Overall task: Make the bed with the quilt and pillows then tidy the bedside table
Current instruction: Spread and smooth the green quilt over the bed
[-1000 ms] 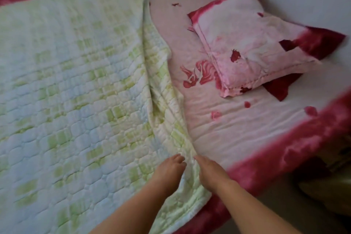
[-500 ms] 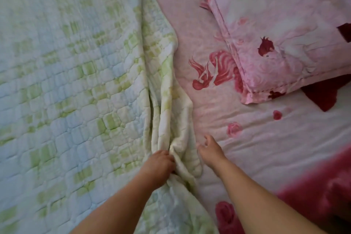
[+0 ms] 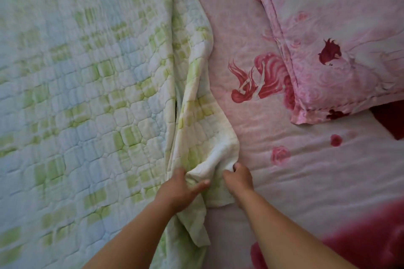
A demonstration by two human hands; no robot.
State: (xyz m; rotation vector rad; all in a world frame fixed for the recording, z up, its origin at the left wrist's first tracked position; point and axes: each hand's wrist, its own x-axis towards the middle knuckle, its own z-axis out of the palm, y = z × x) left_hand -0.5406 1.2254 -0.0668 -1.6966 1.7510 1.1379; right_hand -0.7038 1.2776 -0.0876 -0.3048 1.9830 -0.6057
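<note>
A green-and-white quilt covers the left part of the bed, its right edge bunched into a fold. My left hand grips that fold from the left, thumb on the cloth. My right hand grips the same bunched edge from the right, fingers curled into the fabric. A pink pillow with dark red figures lies at the upper right, apart from both hands.
The pink sheet with red flower and figure prints lies bare between quilt and pillow. A dark red border of the sheet runs along the bed's near right edge. A dark red second pillow corner shows under the pink one.
The camera moved closer over the bed. Both hands slid up along the quilt's edge; my right hand, lying on the sheet before, now grips the bunched fold beside my left.
</note>
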